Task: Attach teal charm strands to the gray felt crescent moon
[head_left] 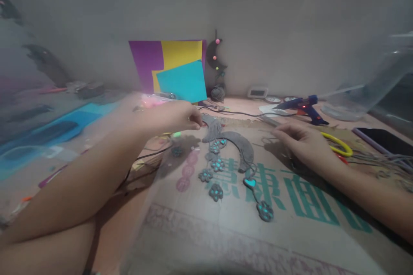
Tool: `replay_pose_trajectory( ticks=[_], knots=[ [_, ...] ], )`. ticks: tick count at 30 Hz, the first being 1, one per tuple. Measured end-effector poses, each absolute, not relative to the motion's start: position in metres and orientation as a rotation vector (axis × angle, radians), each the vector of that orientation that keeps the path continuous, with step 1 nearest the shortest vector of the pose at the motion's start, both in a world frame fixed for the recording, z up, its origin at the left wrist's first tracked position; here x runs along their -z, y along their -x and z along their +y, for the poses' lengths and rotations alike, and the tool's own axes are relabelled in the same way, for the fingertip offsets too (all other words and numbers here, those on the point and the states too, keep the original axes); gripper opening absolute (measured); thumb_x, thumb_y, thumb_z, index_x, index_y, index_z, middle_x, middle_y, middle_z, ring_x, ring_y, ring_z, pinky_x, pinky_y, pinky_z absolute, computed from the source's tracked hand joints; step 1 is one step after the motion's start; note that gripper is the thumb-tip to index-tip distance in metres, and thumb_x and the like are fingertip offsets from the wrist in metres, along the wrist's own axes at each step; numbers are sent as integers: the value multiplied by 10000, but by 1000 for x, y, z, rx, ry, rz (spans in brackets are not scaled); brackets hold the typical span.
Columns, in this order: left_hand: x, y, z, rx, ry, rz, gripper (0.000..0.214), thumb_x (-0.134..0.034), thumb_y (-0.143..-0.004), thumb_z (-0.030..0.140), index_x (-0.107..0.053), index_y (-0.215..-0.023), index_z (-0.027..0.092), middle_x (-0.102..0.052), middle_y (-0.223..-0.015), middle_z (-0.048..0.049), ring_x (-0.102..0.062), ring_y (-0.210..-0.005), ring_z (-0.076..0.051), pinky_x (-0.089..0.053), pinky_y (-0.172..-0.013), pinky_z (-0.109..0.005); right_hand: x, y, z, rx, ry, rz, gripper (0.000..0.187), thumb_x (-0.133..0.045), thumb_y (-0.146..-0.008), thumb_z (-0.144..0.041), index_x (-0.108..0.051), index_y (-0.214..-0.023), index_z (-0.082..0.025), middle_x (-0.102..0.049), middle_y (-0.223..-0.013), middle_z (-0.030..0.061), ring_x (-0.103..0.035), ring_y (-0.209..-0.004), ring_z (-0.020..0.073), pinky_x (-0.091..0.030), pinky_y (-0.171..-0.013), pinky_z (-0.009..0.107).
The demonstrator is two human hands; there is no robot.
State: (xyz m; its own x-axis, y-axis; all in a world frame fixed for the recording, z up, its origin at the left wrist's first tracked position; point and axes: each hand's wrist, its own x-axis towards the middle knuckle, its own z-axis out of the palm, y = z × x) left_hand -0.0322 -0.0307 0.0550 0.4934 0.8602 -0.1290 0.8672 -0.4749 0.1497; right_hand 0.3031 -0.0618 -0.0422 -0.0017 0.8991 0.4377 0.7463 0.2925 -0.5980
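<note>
My left hand point(180, 117) reaches forward with its fingers pinched together at the upper tip of a grey crescent-shaped felt piece point(237, 144). The crescent lies on a cardboard sheet point(290, 223) printed with green characters. Strings of grey paw-shaped pieces with teal spots point(215, 191) and a teal heart point(249, 182) hang from the crescent across the cardboard. My right hand point(301, 142) rests on the cardboard to the right of the crescent, fingers loosely curled and pointing left, next to yellow-handled scissors point(338, 144).
A blue glue gun point(305, 105) lies at the back right. Purple, yellow and teal paper sheets point(176, 68) lean on the wall. A black phone point(385, 139) and a clear plastic container point(368, 90) sit at the far right. Blue foam point(58, 129) lies left.
</note>
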Motion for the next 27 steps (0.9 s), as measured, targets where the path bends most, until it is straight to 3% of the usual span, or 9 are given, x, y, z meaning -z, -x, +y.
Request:
replay_pose_trajectory(
  ticks=[8, 12, 18, 27],
  knots=[
    [-35, 24, -29, -56, -2636, 1370, 242, -552, -850, 234, -749, -980, 289, -766, -1061, 50, -679, -929, -157, -436, -712, -228, 42, -302, -63, -231, 1517, -1787, 290, -586, -832, -478, -689, -786, -211, -703, -794, 57, -624, -730, 226, -440, -625, 322],
    [-34, 38, -12, -67, -2620, 1532, 310, -517, -846, 204, -748, -1025, 307, -764, -1077, 44, -681, -920, -167, -441, -704, -234, 41, -301, -63, -287, 1542, -1784, 322, -571, -834, -503, -683, -793, -204, -680, -742, 45, -591, -664, 204, -427, -598, 312],
    [-40, 60, 10, 22, -2576, 1756, 276, -553, -829, 293, -754, -1014, 252, -773, -1030, -18, -673, -879, -202, -433, -673, -252, 39, -296, -66, -355, 1594, -1726, 338, -579, -809, -534, -664, -781, -208, -576, -596, -4, -488, -508, 154, -383, -514, 288],
    [-16, 69, 31, 62, -2561, 1821, 270, -574, -798, 258, -787, -964, 248, -788, -973, -34, -671, -827, -214, -413, -640, -262, 42, -300, -63, -273, 1589, -1753, 388, -582, -790, -584, -678, -797, -208, -648, -659, 27, -575, -596, 197, -420, -566, 308]
  ],
)
